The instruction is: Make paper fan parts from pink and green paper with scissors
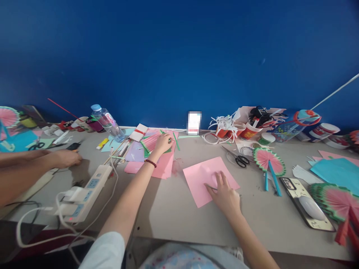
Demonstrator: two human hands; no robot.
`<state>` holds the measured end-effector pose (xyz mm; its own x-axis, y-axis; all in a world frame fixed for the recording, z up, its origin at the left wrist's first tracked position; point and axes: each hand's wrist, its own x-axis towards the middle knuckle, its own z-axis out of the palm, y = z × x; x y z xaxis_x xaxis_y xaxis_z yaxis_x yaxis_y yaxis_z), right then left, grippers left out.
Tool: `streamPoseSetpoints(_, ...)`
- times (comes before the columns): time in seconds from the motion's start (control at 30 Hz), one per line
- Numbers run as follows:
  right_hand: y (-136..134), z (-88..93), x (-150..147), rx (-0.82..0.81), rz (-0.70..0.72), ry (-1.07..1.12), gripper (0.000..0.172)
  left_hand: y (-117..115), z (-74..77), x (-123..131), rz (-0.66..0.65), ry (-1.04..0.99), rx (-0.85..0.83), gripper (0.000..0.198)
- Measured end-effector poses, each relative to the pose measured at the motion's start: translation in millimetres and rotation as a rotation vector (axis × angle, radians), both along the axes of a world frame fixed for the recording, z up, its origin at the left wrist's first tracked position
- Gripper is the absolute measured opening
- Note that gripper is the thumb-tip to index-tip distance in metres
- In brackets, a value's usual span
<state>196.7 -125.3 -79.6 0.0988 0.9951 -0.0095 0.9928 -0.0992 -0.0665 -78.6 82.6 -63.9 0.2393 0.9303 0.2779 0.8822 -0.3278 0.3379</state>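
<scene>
My left hand reaches over the pleated pink paper with green edges, on a pile of pink sheets. Its fingers are curled together at the green strips; what they pinch is hidden. A square pink sheet lies turned at an angle on the table. On its right part rests my right hand, gripping a thin dark pencil whose tip points left, low over the paper. Black-handled scissors lie beyond the sheet's right corner.
Left stand a power strip with white cables and a tilted water bottle. Another person's hand is at far left. Right are a watermelon paper fan, a phone under a mouse, and paper cups.
</scene>
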Motion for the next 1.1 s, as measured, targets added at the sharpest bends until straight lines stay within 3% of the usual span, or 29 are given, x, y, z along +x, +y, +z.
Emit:
streamPoseSetpoints(0.33, -0.3, 1.8, -0.4, -0.004, 0.002, -0.01, 0.058, -7.8, -2.6, -8.4, -0.116, -0.058, -0.042, 0.038)
streamPoseSetpoints(0.5, 0.2, 1.0, -0.4, -0.012, -0.008, 0.003, 0.059, -9.6, -3.2, -9.3, -0.062, -0.058, -0.029, 0.035)
streamPoseSetpoints(0.77, -0.1, 2.2, -0.1, -0.002, -0.003, -0.013, 0.057, -7.8, -1.3, -9.9, 0.081, 0.091, 0.083, 0.011)
streamPoseSetpoints(1.0, 0.1, 3.5, -0.7, -0.002, -0.003, -0.006, 0.055, -9.7, -0.7, -2.2, 0.093, 0.119, 0.119, 0.012)
streamPoseSetpoints(1.1, 0.1, 1.8, 0.5, -0.004, 0.006, 0.0, 0.055, -7.8, 5.8, -10.7, 0.191, 0.107, 0.163, 0.012)
